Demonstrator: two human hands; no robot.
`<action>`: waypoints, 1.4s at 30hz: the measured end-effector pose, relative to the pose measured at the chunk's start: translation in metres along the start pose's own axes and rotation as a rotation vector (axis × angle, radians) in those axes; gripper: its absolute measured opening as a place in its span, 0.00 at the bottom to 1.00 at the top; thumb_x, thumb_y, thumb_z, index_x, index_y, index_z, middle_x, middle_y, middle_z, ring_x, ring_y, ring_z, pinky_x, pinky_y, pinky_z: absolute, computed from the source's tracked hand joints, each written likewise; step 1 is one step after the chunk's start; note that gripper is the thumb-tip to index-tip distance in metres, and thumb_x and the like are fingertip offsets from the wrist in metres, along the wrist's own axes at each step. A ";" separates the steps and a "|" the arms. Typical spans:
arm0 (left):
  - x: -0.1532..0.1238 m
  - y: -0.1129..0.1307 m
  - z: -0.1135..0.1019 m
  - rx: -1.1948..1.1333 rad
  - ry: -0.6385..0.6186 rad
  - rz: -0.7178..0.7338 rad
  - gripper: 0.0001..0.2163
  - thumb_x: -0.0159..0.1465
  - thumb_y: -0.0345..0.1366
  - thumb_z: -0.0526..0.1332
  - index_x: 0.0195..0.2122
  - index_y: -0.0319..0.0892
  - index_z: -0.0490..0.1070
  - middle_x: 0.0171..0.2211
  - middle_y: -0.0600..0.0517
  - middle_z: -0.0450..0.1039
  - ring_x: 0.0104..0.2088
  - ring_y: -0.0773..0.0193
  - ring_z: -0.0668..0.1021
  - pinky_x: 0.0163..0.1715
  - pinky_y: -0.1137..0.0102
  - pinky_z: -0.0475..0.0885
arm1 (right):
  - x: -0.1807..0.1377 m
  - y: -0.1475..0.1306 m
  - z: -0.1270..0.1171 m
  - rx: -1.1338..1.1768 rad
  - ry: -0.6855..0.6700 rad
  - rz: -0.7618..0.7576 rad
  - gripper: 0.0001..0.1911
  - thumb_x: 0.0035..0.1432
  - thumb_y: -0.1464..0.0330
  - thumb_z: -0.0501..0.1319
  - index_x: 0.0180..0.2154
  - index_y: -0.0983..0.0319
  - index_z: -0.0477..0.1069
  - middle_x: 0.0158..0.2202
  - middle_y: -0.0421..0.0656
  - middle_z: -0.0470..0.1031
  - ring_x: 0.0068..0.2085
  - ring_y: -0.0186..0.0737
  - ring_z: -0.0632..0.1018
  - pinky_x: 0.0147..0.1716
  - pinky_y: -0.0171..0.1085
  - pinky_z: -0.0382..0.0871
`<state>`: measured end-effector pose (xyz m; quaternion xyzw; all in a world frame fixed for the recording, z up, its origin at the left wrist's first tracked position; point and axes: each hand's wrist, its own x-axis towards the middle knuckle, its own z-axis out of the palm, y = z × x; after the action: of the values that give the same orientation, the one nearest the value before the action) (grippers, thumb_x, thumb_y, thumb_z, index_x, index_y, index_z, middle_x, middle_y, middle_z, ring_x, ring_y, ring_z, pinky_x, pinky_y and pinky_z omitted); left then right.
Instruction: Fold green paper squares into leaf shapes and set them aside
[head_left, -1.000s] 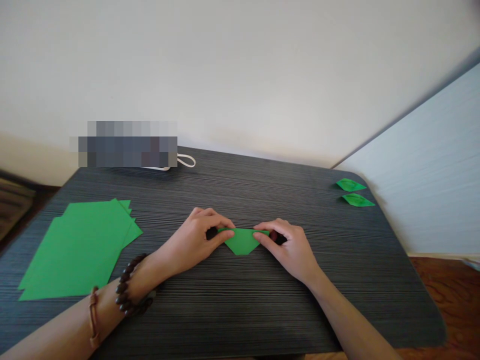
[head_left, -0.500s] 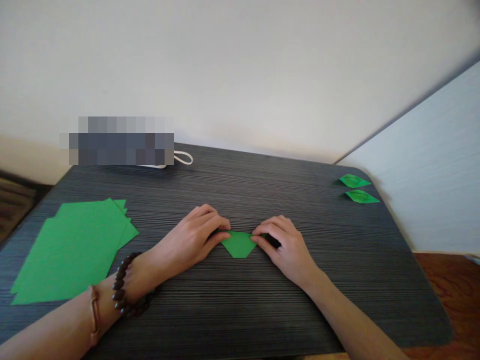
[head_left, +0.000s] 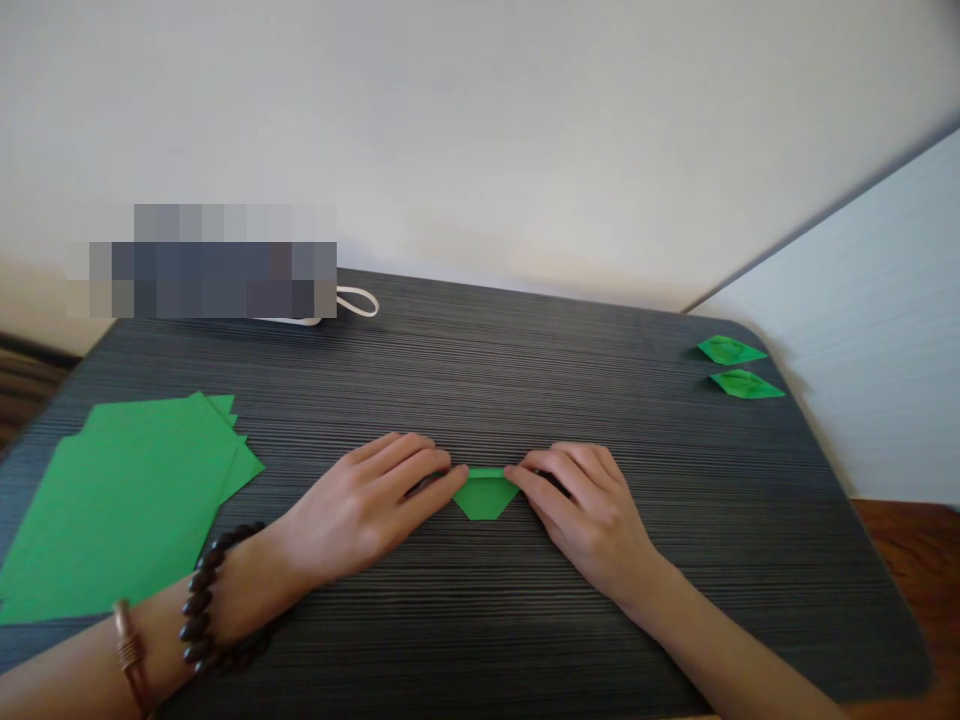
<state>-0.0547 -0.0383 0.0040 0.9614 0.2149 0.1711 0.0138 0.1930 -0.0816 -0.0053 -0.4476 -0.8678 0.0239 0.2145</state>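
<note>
A small folded piece of green paper (head_left: pixel 484 497) lies on the dark table between my two hands. Its far edge is turned over in a narrow strip, and its near end tapers to a short flat edge. My left hand (head_left: pixel 382 495) pinches the left end of that strip, the thumb on top. At the right end, my right hand (head_left: pixel 589 505) pinches the same paper with thumb and forefinger. The outer tips of the paper are hidden under my fingers.
Several green paper sheets (head_left: pixel 124 500) lie in a loose stack at the left. Two folded green paper shapes (head_left: pixel 731 349) sit near the far right corner of the table (head_left: pixel 465 370). A pixelated object with a white loop (head_left: pixel 358 301) stands at the back left against the wall.
The paper's far edge, flat before, now shows a narrow strip folded toward me. Both hands have rolled forward over it, keeping hold of its ends. The view has shifted slightly.
</note>
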 end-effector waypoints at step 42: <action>-0.006 0.045 0.003 0.255 -0.111 -0.242 0.18 0.63 0.25 0.50 0.54 0.31 0.66 0.46 0.45 0.73 0.52 0.48 0.69 0.52 0.55 0.64 | -0.017 -0.027 -0.001 -0.261 -0.048 0.068 0.19 0.65 0.76 0.44 0.52 0.67 0.67 0.46 0.45 0.75 0.50 0.45 0.70 0.47 0.43 0.56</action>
<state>-0.0404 -0.0812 0.0039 0.9305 0.3478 0.0864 -0.0761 0.1809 -0.1113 -0.0037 -0.5003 -0.8526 -0.0711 0.1328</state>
